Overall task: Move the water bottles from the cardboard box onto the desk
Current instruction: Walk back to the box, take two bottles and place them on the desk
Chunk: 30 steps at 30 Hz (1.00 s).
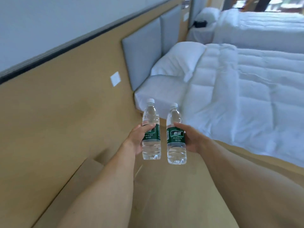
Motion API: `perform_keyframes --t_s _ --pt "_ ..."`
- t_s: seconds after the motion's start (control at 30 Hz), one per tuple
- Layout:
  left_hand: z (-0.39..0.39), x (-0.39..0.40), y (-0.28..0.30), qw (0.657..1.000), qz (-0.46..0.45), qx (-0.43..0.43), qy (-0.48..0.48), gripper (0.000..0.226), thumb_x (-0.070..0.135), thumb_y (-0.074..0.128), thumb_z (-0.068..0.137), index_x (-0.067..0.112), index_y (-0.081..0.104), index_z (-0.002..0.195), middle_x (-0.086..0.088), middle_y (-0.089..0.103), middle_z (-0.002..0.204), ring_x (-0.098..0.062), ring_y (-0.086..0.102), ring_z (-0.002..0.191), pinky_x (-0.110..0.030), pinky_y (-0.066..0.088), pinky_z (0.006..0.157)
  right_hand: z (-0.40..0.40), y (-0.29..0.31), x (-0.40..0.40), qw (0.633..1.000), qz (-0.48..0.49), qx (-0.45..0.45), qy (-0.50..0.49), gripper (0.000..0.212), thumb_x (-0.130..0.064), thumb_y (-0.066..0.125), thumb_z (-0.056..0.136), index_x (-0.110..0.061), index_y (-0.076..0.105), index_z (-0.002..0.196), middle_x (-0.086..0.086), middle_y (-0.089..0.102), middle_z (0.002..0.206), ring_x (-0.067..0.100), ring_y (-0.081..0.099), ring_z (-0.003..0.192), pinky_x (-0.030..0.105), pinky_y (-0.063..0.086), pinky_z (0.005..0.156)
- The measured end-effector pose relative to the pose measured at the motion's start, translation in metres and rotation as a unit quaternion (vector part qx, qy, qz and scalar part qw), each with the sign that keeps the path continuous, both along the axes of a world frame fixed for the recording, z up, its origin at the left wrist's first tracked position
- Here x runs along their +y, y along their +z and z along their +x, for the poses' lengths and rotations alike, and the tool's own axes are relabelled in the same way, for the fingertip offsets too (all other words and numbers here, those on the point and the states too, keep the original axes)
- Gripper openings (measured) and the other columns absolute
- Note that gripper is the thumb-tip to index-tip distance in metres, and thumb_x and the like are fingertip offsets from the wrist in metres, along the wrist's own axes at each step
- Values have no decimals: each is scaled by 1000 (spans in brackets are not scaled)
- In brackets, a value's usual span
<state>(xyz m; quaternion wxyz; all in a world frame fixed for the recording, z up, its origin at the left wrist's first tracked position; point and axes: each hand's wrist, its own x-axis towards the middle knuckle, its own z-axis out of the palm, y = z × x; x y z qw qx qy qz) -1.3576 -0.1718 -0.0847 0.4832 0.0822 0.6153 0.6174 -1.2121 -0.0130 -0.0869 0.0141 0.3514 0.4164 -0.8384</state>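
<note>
Bare hands [138, 137] [192, 139] grip two clear, ribbed, green-labelled plastic bottles [151, 145] [176, 148].

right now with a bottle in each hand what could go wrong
Both hands are full: the left hand holds the left bottle and the right hand holds the right bottle, each round the label, so neither is free to catch a slip. The bottles hang close together and could knock. No desk shows in this view, so the set-down spot is unchecked.

Right bottle [176, 134] green label: "怡寶"; left bottle [151, 130] label txt unreadable
</note>
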Motion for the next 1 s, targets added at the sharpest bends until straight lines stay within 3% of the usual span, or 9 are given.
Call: perform_keyframes --t_s 0.07,0.17,0.27,0.37,0.47,0.67,0.77,0.9,1.0 --pt "32 38 -1 999 3 -6 -49 35 21 71 90 12 56 120 -23 65 108 -39 66 97 -59 55 91 49 0 29 999 0 0 -43 41 -32 69 89 -5 59 117 16 72 88 29 72 74 39 60 65" --pt "87 93 -2 995 -5 -9 -100 40 22 74 88 14 56 123 -15 66 96 -32 68 81 -44 58 72 126 3 68 994 18 -11 -107 47 -32 69 88 -4 55 124 14 69 87 27 69 75 40 59 70" --pt "147 146 -3 988 -6 -12 -153 62 24 77 84 12 50 138 -16 64 107 -34 65 90 -48 55 82 203 9 99 984 30 -11 -173 47 -32 68 90 -3 55 125 14 67 91 27 67 79 42 57 75" --pt "211 196 -1 977 4 -20 -213 74 28 81 77 12 49 141 -17 60 116 -35 62 97 -50 53 85 280 16 122 971 41 -12 -236 45 -32 68 91 -4 55 125 13 68 91 27 67 79 43 58 76" --pt "277 240 4 960 11 -21 -279 71 23 80 81 10 48 142 -17 60 109 -34 62 95 -48 52 84 355 22 134 949 49 -22 -310 49 -31 68 91 -4 53 129 13 68 91 28 67 82 44 58 81" --pt "403 298 12 912 18 -35 -408 49 12 79 83 11 55 126 -14 72 86 -28 71 72 -39 58 62 487 30 131 890 33 -55 -451 58 -34 68 92 -2 51 137 17 64 108 32 64 93 46 55 80" --pt "460 318 15 880 14 -29 -473 44 10 78 83 12 57 122 -13 75 89 -29 74 78 -41 59 64 541 34 123 861 24 -59 -504 58 -36 67 93 -3 52 139 17 63 112 32 64 94 44 55 77" --pt "526 342 19 840 24 -25 -541 47 8 78 83 9 57 125 -17 74 100 -31 73 84 -42 59 67 602 39 111 819 17 -78 -569 49 -37 67 92 -8 57 131 13 67 104 31 65 98 52 51 97" --pt "565 362 21 808 31 -22 -588 46 10 78 83 11 59 125 -14 75 100 -29 75 83 -42 60 66 638 41 107 788 12 -92 -609 42 -37 67 93 -10 59 124 12 66 104 33 62 103 56 46 104"
